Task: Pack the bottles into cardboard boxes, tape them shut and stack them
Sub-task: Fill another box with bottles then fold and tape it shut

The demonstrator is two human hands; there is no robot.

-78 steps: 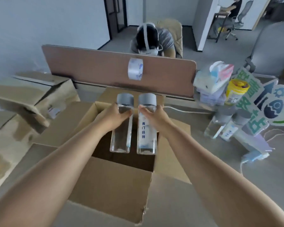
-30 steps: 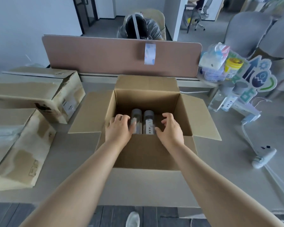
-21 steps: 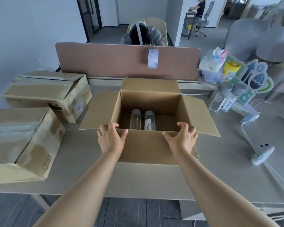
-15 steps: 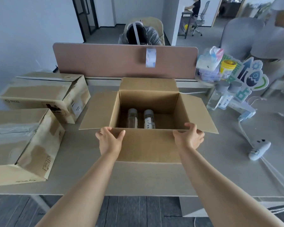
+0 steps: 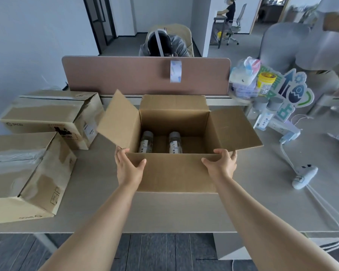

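Note:
An open cardboard box (image 5: 174, 173) stands on the desk in front of me. Two clear bottles with grey caps, one (image 5: 146, 142) left and one (image 5: 175, 143) right, stand upright inside it, a gap apart. My left hand (image 5: 128, 167) is at the near left corner, thumb on the front wall, fingers straight against the base of the left flap (image 5: 118, 122), which is tilted up. My right hand (image 5: 221, 163) curls its fingers round the near edge of the right flap (image 5: 233, 130), which lies spread outward.
Two taped boxes, one (image 5: 47, 112) behind the other (image 5: 24, 173), sit at the left. A tape roll (image 5: 175, 71) hangs on the brown divider. At the right are two more bottles (image 5: 266, 112), a sign, a white controller (image 5: 304, 177) and cables. A person sits behind the divider.
The bottles were lowered into the box and released. Both hands came out to the near corners. The left flap has risen from flat to tilted up.

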